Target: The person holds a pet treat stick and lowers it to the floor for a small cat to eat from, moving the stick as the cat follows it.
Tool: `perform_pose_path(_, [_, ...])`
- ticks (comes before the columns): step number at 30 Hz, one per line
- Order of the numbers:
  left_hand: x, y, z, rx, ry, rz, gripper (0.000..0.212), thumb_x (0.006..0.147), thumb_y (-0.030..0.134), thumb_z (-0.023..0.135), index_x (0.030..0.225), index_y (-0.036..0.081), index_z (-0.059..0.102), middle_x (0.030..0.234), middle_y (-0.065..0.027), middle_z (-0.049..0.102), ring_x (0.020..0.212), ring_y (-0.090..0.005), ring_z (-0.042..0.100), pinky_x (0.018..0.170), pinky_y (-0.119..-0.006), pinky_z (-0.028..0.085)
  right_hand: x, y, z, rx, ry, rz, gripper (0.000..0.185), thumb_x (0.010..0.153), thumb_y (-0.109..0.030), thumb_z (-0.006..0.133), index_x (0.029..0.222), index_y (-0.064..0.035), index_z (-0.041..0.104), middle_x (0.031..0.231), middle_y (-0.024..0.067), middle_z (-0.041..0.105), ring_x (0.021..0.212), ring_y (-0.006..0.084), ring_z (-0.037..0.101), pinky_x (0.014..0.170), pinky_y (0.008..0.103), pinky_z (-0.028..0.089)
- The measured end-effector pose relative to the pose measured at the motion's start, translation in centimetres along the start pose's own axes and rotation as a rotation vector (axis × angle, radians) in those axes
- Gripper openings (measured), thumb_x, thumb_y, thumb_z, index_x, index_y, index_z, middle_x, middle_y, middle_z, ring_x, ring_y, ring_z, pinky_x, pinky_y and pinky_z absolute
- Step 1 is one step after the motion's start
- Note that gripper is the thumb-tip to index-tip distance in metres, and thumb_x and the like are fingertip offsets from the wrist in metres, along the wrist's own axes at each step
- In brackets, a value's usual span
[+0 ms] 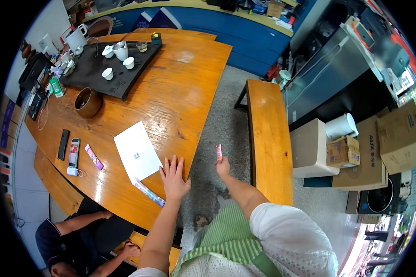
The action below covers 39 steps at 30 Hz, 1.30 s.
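Note:
My left hand (175, 179) rests palm down on the wooden table (175, 138) near its right edge, fingers spread. Its fingertips lie beside the right corner of a white sheet of paper (133, 142) that bears a small printed code. Just below the sheet, close to my left wrist, is a slim purple and white packet (149, 192). My right hand (223, 167) is out over the floor between table and bench, gripping the lower end of a small pink packet (218, 151) held upright. Farther left on the tabletop lies a pink and purple packet (94, 157).
A seated person (76, 239) is at the table's lower left. A phone (74, 152), black case (63, 144), brown pot (88, 103) and black tea tray (114, 78) with white cups occupy the table's left side. A wooden bench (268, 138) and cardboard boxes (362, 159) stand right.

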State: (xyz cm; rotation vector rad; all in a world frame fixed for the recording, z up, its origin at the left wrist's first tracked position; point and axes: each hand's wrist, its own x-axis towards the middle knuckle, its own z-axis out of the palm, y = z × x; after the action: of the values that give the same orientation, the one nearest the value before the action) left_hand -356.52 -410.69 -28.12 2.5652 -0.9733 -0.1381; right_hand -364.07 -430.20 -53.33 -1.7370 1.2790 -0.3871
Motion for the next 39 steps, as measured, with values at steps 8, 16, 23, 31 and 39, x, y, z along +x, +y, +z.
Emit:
perform_pose_path(8, [0.8,-0.2,0.3,0.046,0.027,-0.028,0.06,0.057,0.019,0.065,0.114,0.01,0.049,0.126,-0.0111,0.04,0.122,-0.033,0.026,0.1,-0.051,0.012,10.4,-8.9,2.5,-0.043,0.031,0.064,0.027,0.086,-0.025,0.041,0.094,-0.0005,0.047,0.075,0.0188,0.058,0.066,0.0318,0.057,0.062,0.0406,0.043])
perform_pose_path(16, [0.8,-0.4,1.7,0.185,-0.085,-0.074,0.051,0.065,0.031,0.061,0.107,0.006,0.045,0.116,-0.0171,0.039,0.114,-0.037,0.031,0.096,-0.058,0.015,24.0,-9.8,2.6,-0.106,-0.295,0.097,0.026,0.086,-0.025,0.036,0.095,-0.0013,0.044,0.088,0.0276,0.055,0.085,0.0413,0.053,0.07,0.0462,0.04])
perform_pose_path(23, [0.9,1.6,3.4,0.278,-0.022,-0.194,0.054,0.064,0.023,0.063,0.109,0.004,0.04,0.115,-0.0189,0.036,0.115,-0.0387,0.029,0.094,-0.06,0.017,33.4,-10.1,-0.3,-0.424,-0.549,-0.211,0.023,0.084,-0.023,0.039,0.095,-0.0041,0.044,0.082,0.0271,0.055,0.082,0.0423,0.052,0.068,0.0478,0.041])
perform_pose_path(31, [5.7,6.7,6.2,0.416,0.208,-0.732,0.065,0.061,0.007,0.062,0.12,0.004,0.035,0.125,-0.0164,0.035,0.12,-0.0362,0.027,0.099,-0.053,0.014,38.2,-11.3,2.8,-0.682,-1.085,-0.69,0.025,0.084,-0.019,0.038,0.104,-0.0055,0.045,0.092,0.0225,0.055,0.085,0.0385,0.052,0.072,0.044,0.042])
perform_pose_path(39, [12.0,8.2,12.7,0.56,0.784,-1.205,0.071,0.06,0.003,0.06,0.126,0.008,0.032,0.13,-0.0113,0.033,0.123,-0.0303,0.025,0.101,-0.046,0.012,42.8,-3.1,8.5,-0.693,-1.198,-1.03,0.031,0.082,-0.023,0.047,0.106,-0.003,0.047,0.101,0.0183,0.052,0.096,0.0337,0.048,0.08,0.0397,0.039])
